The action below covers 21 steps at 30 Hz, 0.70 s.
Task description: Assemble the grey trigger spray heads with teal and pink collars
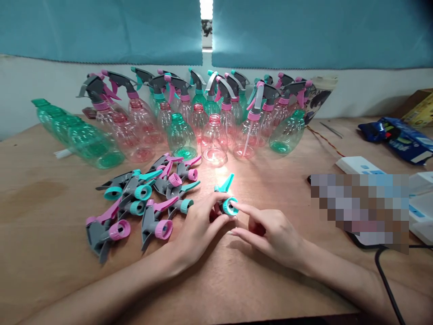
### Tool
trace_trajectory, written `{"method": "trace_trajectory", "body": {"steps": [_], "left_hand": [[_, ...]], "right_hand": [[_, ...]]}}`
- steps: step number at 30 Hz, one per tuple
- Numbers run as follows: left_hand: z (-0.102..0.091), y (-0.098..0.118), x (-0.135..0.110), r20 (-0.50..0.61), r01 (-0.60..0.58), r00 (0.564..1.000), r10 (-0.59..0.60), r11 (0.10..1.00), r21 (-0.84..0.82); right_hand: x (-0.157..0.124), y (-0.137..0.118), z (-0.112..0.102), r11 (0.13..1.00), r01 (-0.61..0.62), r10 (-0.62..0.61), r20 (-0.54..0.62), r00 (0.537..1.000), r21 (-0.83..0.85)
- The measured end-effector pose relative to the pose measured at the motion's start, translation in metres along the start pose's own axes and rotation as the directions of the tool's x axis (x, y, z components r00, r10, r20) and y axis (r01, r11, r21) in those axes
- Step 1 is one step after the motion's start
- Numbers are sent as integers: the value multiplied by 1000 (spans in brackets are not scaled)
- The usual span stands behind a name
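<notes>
Bottles (pixel 182 140) line the bench's (pixel 50 257) far edge, several bare; I see left hand (pixel 199 221) gripping one sprayer (pixel 225 208), right hand (pixel 272 225) unclenched, loose sprayers (pixel 130 189) unfitted.

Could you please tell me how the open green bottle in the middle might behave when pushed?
The green bottle is probably light, as its transparent walls look thin. It could tip if pushed high, standing taller than its base is wide. Its glossy sides may feel slippery.

No text, brand, number or sign can be read. Pale lettering on the crumpled blue packet (pixel 407 142), at the right of the table (pixel 287 185), is too small and skewed to make out; pixelation masks the phone-like device (pixel 358 212).
</notes>
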State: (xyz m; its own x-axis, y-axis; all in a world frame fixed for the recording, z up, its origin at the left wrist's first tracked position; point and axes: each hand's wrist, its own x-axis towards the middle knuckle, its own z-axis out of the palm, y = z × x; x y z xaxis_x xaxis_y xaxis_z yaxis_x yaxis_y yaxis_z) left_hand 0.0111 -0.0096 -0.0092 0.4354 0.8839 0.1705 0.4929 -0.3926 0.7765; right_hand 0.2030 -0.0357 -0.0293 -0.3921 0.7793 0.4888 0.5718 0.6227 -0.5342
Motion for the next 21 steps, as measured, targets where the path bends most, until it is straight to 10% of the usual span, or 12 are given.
{"method": "trace_trajectory", "body": {"steps": [9, 21], "left_hand": [[1, -1, -5, 75, -147, 986, 147, 989, -9], [-2, 3, -1, 121, -123, 985, 121, 992, 6]], "right_hand": [[0, 0, -1, 975, 127, -138, -52, 989, -184], [1, 10, 3, 994, 59, -63, 50, 997, 89]]}}
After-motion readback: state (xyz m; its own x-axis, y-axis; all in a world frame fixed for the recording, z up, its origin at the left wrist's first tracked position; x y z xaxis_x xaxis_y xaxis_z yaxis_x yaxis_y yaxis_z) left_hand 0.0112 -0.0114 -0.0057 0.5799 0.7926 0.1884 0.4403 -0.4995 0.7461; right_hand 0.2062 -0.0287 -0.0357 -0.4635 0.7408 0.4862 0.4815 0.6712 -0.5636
